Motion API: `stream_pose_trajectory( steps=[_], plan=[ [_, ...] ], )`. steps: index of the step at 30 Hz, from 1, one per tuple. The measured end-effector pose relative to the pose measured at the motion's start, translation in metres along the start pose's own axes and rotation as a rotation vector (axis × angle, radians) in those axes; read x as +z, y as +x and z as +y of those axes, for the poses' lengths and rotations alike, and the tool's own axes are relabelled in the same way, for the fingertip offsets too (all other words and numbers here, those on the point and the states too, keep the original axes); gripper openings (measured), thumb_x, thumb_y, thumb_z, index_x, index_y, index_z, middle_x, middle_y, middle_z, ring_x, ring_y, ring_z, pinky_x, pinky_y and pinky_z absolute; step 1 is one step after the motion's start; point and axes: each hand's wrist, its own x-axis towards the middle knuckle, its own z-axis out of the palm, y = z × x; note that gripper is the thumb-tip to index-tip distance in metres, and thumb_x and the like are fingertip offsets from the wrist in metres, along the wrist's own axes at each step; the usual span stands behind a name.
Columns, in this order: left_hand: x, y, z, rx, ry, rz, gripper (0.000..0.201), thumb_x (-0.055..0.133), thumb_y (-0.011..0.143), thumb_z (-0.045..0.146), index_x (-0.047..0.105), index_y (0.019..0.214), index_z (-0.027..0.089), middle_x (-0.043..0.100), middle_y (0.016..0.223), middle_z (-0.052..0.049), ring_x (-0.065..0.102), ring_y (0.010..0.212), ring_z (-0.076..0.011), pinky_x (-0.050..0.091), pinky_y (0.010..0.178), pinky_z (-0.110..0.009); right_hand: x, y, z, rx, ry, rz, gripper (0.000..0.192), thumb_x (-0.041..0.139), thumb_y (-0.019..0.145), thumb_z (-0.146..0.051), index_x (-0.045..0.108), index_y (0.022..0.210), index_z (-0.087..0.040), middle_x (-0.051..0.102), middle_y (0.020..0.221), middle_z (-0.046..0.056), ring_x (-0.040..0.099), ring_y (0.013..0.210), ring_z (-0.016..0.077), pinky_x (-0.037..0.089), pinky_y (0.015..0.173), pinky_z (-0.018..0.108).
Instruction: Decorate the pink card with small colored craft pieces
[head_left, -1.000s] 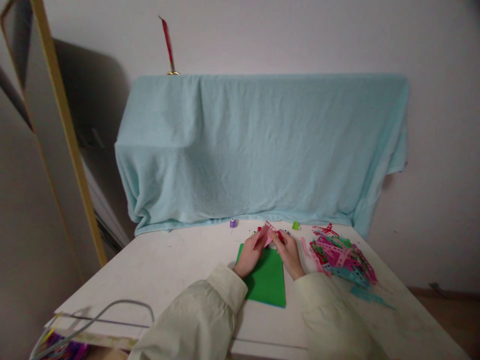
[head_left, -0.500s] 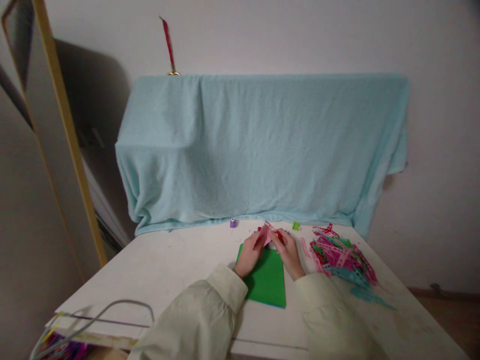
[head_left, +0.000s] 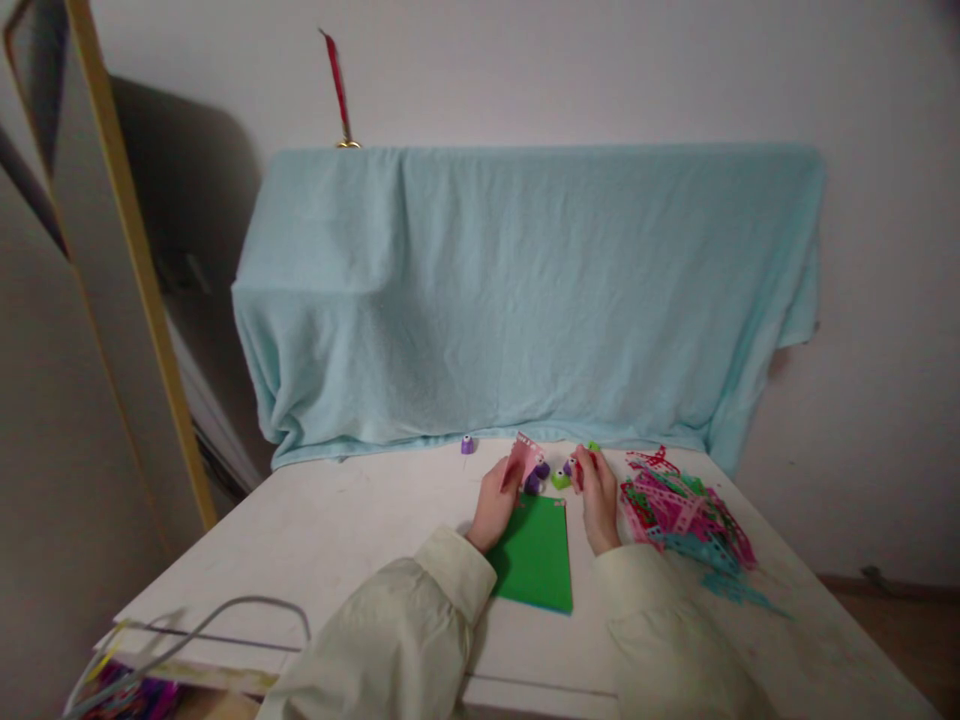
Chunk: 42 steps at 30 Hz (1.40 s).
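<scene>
Pink paper (head_left: 523, 460) is up off the surface, pinched in the left hand (head_left: 495, 508), whose grip is closed on its lower edge so the piece stands tilted above the far end of the green sheet (head_left: 536, 555). The right hand (head_left: 600, 497) sits just beside it, fingers curled around a small red punch (head_left: 579, 468); that grip is closed on it too. Between the two hands lie a purple punch (head_left: 535, 478) and a green punch (head_left: 559, 480), close together on the bare surface (head_left: 337, 530). Another green punch (head_left: 594, 447) peeks out past the right hand's fingertips, and a lone purple one (head_left: 466, 445) sits further left, near the cloth's hem.

To the right, a heap of scraps (head_left: 686, 515) in pink, green, red and teal spreads toward the surface's right edge, near the right hand but apart from it. Cream sleeves (head_left: 405, 620) cover both forearms.

The surface is white and scuffed. Behind it a pale blue cloth (head_left: 525, 290) drapes over something boxy against a white wall (head_left: 562, 70), with a red ribbon (head_left: 334, 85) poking up behind it. A yellow-framed panel (head_left: 127, 240) leans at the left, and a grey cable (head_left: 225, 615) loops at the near-left corner.
</scene>
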Motion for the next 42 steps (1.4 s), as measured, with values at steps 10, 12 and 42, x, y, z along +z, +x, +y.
stream_pose_trajectory(
  steps=[10, 12, 42],
  plan=[
    [0.002, -0.001, -0.005, 0.008, -0.022, 0.016, 0.046, 0.039, 0.087, 0.054, 0.058, 0.075, 0.014, 0.053, 0.055, 0.0, 0.049, 0.059, -0.0151, 0.037, 0.059, -0.025, 0.001, -0.002, 0.013, 0.151, 0.133, -0.166, 0.023, 0.057, 0.079, -0.039, 0.056, 0.07, -0.018, 0.04, 0.052, -0.006, 0.03, 0.043, 0.0082, 0.021, 0.041, 0.022],
    [0.002, -0.001, -0.004, 0.01, -0.029, 0.021, 0.046, 0.04, 0.086, 0.054, 0.059, 0.077, 0.013, 0.054, 0.057, 0.0, 0.049, 0.059, -0.0152, 0.037, 0.06, -0.025, 0.003, -0.003, 0.009, 0.171, 0.116, -0.198, 0.025, 0.061, 0.076, -0.042, 0.061, 0.08, -0.017, 0.04, 0.051, -0.006, 0.031, 0.043, 0.0078, 0.021, 0.04, 0.021],
    [0.007, 0.004, -0.011, 0.099, -0.163, 0.209, 0.037, 0.062, 0.077, 0.043, 0.055, 0.102, 0.016, 0.061, 0.087, -0.005, 0.057, 0.07, -0.0154, 0.044, 0.058, -0.023, 0.008, -0.005, 0.004, 0.159, 0.091, -0.295, 0.026, 0.063, 0.076, -0.043, 0.063, 0.082, -0.017, 0.04, 0.05, -0.006, 0.033, 0.044, 0.0085, 0.023, 0.042, 0.021]
  ],
)
